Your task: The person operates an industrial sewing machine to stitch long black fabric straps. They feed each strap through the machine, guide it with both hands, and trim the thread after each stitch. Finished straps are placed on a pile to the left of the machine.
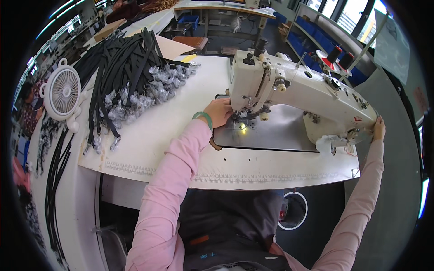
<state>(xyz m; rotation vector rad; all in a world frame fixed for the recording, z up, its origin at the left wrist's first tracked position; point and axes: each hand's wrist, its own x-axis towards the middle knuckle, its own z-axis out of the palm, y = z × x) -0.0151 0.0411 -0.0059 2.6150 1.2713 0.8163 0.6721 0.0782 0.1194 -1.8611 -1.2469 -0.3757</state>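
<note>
A white industrial sewing machine (325, 95) stands on a white table (271, 167) with a printed ruler along its front edge. My left hand (217, 111), a green bangle on its wrist, is bent in beside the needle area, fingers closed and partly hidden; what they hold cannot be made out. My right hand (379, 127) grips the handwheel at the machine's right end, which is mostly hidden. A lit steel plate (280, 131) lies under the needle. To the left lies a heap of black straps (122, 58) with bunched translucent wrapping (140, 99) at their ends.
A white fan (63, 90) stands at the left, with more straps (56, 171) hanging below. Thread cones (334, 56) are behind the machine. A white-rimmed bin (291, 219) sits below the table. Another person (29, 101) is at the far left; shelves with blue bins (307, 34) stand at the back.
</note>
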